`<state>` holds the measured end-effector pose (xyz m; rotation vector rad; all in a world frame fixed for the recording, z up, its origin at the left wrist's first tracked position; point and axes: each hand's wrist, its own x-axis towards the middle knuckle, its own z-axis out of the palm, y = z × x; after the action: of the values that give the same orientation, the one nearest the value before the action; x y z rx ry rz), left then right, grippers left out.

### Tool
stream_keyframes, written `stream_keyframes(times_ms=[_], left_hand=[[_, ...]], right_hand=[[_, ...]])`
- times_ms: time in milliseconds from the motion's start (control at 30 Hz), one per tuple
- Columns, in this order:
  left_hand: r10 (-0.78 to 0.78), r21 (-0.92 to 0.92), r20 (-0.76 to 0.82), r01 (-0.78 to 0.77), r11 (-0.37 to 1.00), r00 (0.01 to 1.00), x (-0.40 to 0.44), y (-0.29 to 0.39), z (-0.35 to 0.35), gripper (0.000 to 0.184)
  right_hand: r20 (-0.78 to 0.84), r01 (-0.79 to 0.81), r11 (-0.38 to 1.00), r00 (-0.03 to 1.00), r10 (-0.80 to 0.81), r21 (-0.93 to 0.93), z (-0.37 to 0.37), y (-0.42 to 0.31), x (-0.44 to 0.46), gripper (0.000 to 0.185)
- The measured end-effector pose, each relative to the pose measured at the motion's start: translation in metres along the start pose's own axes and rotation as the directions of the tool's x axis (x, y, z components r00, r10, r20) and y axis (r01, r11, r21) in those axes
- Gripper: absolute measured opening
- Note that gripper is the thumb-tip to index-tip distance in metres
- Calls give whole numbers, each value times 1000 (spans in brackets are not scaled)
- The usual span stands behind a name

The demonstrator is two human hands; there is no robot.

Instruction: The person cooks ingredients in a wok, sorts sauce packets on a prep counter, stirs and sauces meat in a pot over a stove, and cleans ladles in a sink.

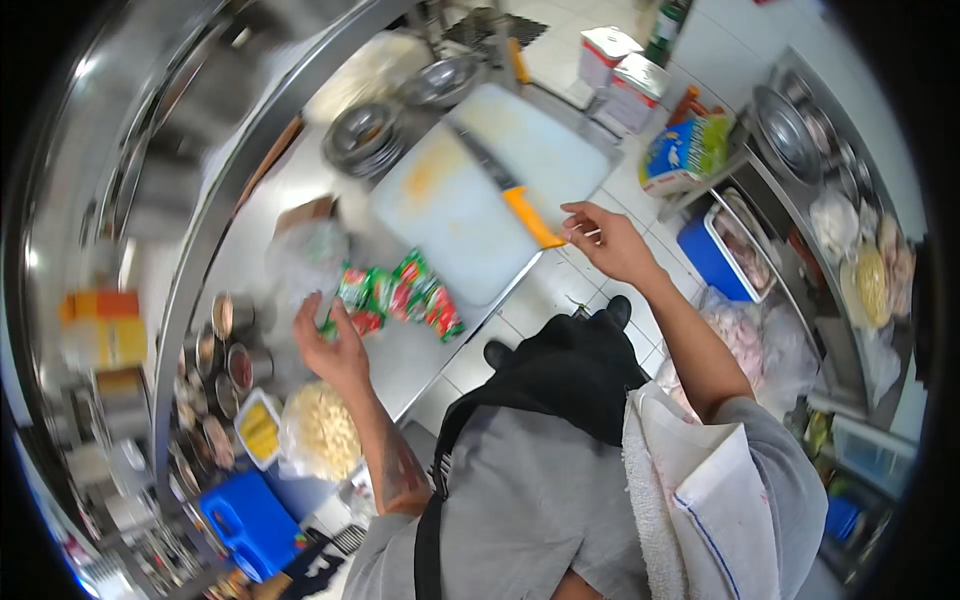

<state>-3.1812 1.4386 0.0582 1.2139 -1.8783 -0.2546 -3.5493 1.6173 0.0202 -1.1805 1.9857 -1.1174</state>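
Observation:
My left hand (335, 345) is over the steel table, thumb and fingers apart and nothing held. Right beside it lie several red and green packets (408, 295), with a clear plastic bag (312, 255) just beyond. My right hand (608, 240) hovers at the table's front edge, fingers loosely bent and apart, by the end of a knife's yellow handle (530, 215). The knife rests across two white cutting boards (450, 220), its dark blade pointing away from me. An orange-yellow stain marks the nearer board.
Stacked metal bowls (362, 140) stand behind the boards. To the left are a bag of pale chopped food (322, 430), a white tub of yellow pieces (260, 430) and a blue jug (250, 525). On the right, a steel shelf (770, 205) has a blue container (725, 250) under it.

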Motion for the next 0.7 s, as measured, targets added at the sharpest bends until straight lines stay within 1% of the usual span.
stream_keyframes(times_ms=[33,67,100,133,167,233,267,333,367,400,467,500,533,567,600,633,667,700], left_hand=[[-24,-40,49,26,999,999,-1,26,20,29],[4,-53,63,0,999,998,-3,52,47,29],[116,-105,138,-102,989,984,-10,75,75,24],[225,-158,204,-195,968,953,-16,100,101,19],[240,-169,200,-208,963,950,-18,128,128,19],[161,-288,306,-70,955,939,-29,183,176,13],[157,-284,308,-67,956,938,-35,207,196,13],[211,-361,362,-73,930,908,-30,251,231,12],[208,-394,368,-50,918,906,-27,276,245,11],[202,-402,342,-52,914,918,-20,294,258,11],[266,-434,391,-78,898,881,-9,330,287,11],[306,-449,366,-122,885,879,-2,347,301,12],[286,-454,352,-105,885,891,3,359,321,12],[310,-446,444,-93,890,841,7,368,341,14],[336,-440,531,-87,894,778,11,376,360,16],[401,-462,561,-128,877,724,14,383,381,20],[390,-464,553,-117,878,736,21,392,404,20],[455,-494,598,-143,857,659,29,403,431,23]], right_hand=[[-12,8,1000,1000,-8,-4,-16,18,-4,41],[-18,23,1000,1000,-23,-12,-36,34,-7,41],[-26,-24,1000,999,24,-11,-55,47,-11,41],[-45,-29,1000,999,29,-4,-74,63,-18,41],[-56,-62,997,996,64,40,-93,81,-22,42],[-78,-100,988,991,110,113,-134,118,-27,42],[-74,-103,988,991,112,115,-155,134,-32,42],[-67,-164,982,983,171,98,-193,154,-40,42],[-78,-153,983,984,161,103,-211,165,-44,41],[-93,-126,987,986,136,99,-227,169,-46,41],[-51,-210,970,975,217,125,-266,167,-41,39],[-56,-230,962,973,224,-147,-288,157,-31,40],[-45,-220,960,975,216,-174,-308,168,-18,40],[-114,-148,904,987,111,-401,-325,183,-5,41],[-157,-87,791,987,-12,-606,-342,195,7,43],[-157,-111,839,987,31,-533,-361,198,20,44],[-145,-100,831,989,24,-547,-377,197,32,44],[-158,-142,875,984,76,-464,-391,195,40,44]])
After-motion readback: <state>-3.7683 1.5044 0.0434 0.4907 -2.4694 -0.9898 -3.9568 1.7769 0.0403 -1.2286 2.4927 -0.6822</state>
